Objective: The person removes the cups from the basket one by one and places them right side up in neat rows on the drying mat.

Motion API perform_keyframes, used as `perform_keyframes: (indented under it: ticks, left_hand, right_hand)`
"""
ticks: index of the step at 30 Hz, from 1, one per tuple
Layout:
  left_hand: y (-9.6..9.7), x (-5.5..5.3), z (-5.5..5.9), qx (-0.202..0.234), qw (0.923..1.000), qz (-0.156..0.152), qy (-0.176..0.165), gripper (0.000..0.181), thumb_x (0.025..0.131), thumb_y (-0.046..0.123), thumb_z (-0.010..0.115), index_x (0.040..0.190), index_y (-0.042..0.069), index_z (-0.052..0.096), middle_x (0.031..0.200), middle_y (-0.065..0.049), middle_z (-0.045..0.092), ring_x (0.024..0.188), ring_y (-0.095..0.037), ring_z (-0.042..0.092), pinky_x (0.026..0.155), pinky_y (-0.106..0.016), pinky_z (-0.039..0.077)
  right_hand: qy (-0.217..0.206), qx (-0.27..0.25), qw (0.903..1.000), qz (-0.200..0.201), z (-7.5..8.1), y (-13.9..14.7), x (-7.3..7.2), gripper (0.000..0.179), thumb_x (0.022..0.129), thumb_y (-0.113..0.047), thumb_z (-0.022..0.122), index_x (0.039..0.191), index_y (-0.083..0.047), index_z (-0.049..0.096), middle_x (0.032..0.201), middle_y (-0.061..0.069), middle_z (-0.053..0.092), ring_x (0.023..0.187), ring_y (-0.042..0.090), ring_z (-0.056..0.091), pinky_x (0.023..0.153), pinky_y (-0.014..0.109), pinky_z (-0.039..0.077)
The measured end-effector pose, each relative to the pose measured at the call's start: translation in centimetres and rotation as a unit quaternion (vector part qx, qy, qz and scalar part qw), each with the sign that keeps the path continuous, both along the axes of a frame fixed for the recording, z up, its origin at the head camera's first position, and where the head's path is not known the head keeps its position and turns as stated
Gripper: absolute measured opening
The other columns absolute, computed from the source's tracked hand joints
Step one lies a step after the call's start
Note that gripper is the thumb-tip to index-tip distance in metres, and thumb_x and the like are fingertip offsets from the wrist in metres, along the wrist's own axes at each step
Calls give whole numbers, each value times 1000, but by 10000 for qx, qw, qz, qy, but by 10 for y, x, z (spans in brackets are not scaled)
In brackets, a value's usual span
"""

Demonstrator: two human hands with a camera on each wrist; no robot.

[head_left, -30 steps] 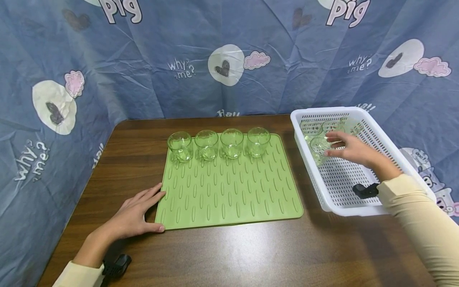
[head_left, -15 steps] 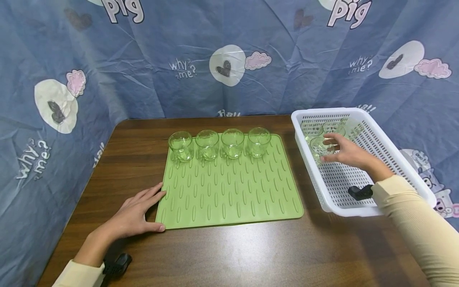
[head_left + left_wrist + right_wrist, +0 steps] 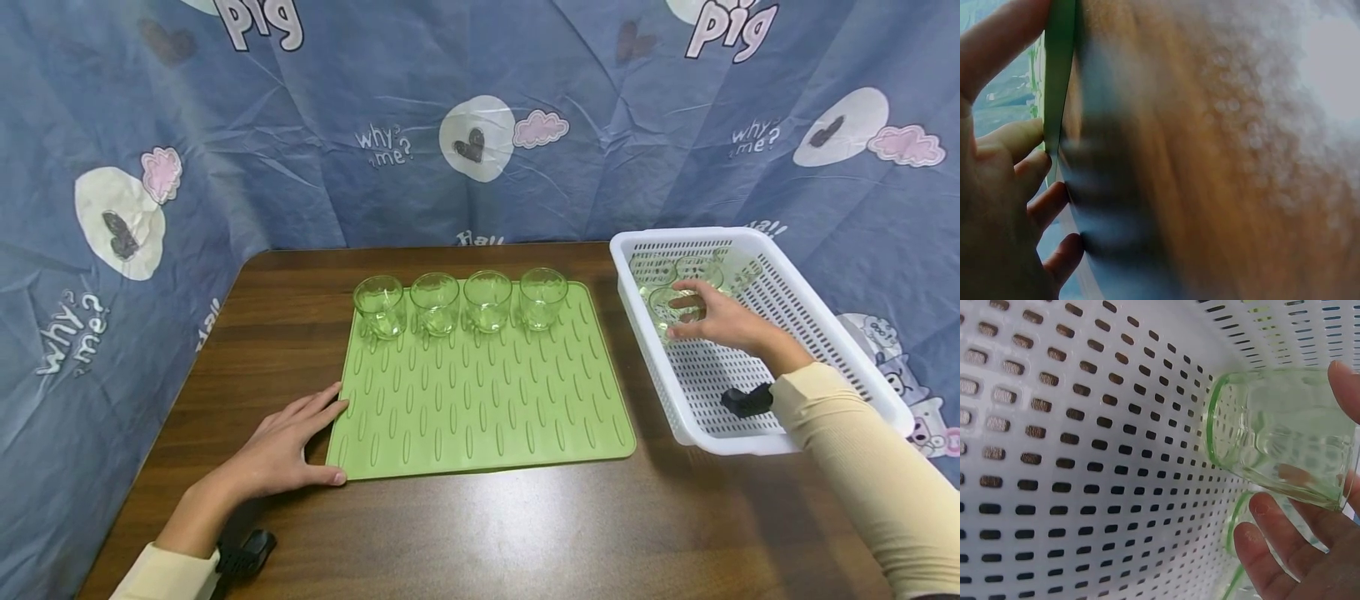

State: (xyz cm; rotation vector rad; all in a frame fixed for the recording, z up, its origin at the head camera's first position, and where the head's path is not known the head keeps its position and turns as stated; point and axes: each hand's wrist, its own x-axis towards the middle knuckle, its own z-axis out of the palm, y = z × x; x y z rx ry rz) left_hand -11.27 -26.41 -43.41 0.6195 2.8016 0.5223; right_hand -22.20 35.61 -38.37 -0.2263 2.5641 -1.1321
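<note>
My left hand (image 3: 281,446) lies spread at the left edge of a ribbed green drying mat (image 3: 480,408); its fingertips and thumb touch that edge. Four pale green glasses, such as the leftmost glass (image 3: 381,310) and the rightmost glass (image 3: 542,300), stand in a row along the mat's far side. Inside a white perforated basket (image 3: 651,367), my right hand (image 3: 726,321) grips the nearest glass (image 3: 1272,431), thumb on one side and fingers on the other. That glass rests on the basket floor. Further glasses (image 3: 699,267) stand behind it, partly hidden.
The brown wooden table (image 3: 525,525) carries the mat and the basket. A blue printed cloth (image 3: 420,200) hangs close behind and at both sides. The basket's raised walls surround the right hand.
My right hand has moved slightly left inside the basket, and its thumb and fingers have come around the nearest glass. The left hand has not visibly moved.
</note>
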Motion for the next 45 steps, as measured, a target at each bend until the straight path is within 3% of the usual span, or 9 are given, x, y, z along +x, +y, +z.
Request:
perform_keyframes:
  ticks: [7, 31, 34, 36, 39, 42, 45]
  left_hand:
    - [-1, 0, 0, -13, 10000, -1, 31, 103, 73, 63, 77, 153, 13, 38, 165, -11, 26, 144, -43, 30, 99, -72, 30]
    - [0, -1, -2, -17, 10000, 13, -61, 102, 73, 64, 76, 154, 14, 38, 165, -11, 25, 145, -43, 30, 99, -72, 30]
    - [-1, 0, -3, -31, 10000, -8, -23, 102, 73, 65, 76, 154, 14, 38, 165, -11, 25, 144, -43, 30, 99, -72, 31]
    - [-1, 0, -3, -10, 10000, -4, -12, 102, 73, 65, 76, 154, 15, 38, 165, -10, 25, 145, -43, 30, 99, -72, 31]
    - [-1, 1, -3, 15, 10000, -2, 22, 102, 74, 64, 76, 154, 15, 38, 165, -10, 25, 145, -42, 30, 99, -72, 30]
    - [-1, 1, -2, 38, 10000, -6, 59, 101, 74, 63, 77, 154, 14, 38, 165, -11, 26, 145, -42, 30, 99, -71, 30]
    - [-1, 1, -2, 30, 10000, -32, 78, 101, 74, 63, 77, 154, 14, 38, 165, -11, 26, 144, -42, 31, 99, -71, 31]
  right_hand:
    - [-29, -21, 10000, 10, 0, 0, -1, 91, 89, -15, 73, 157, -2, 14, 152, 35, 35, 130, 53, 49, 104, 59, 44]
    - [198, 80, 9998, -17, 5, 1, 2, 90, 86, -16, 76, 154, 2, 20, 150, 33, 39, 134, 50, 46, 107, 60, 41]
    - [246, 178, 9995, -61, 12, 2, 3, 92, 87, -17, 75, 155, 3, 17, 150, 32, 40, 133, 49, 48, 105, 53, 45]
    - [327, 256, 9991, -129, 19, 3, 4, 91, 88, -17, 74, 155, 4, 16, 148, 32, 43, 132, 47, 49, 101, 39, 49]
    - [603, 386, 9970, -278, 29, 6, 5, 85, 90, -19, 72, 153, 7, 21, 143, 32, 48, 126, 36, 55, 89, 16, 46]
    - [976, 240, 9937, -486, 37, 8, 8, 75, 90, -16, 71, 148, 9, 30, 138, 31, 52, 112, 7, 59, 82, 5, 41]
    - [1313, -195, 9881, -778, 43, 6, 12, 68, 89, -9, 72, 143, 6, 35, 132, 10, 58, 101, -14, 53, 82, 3, 43]
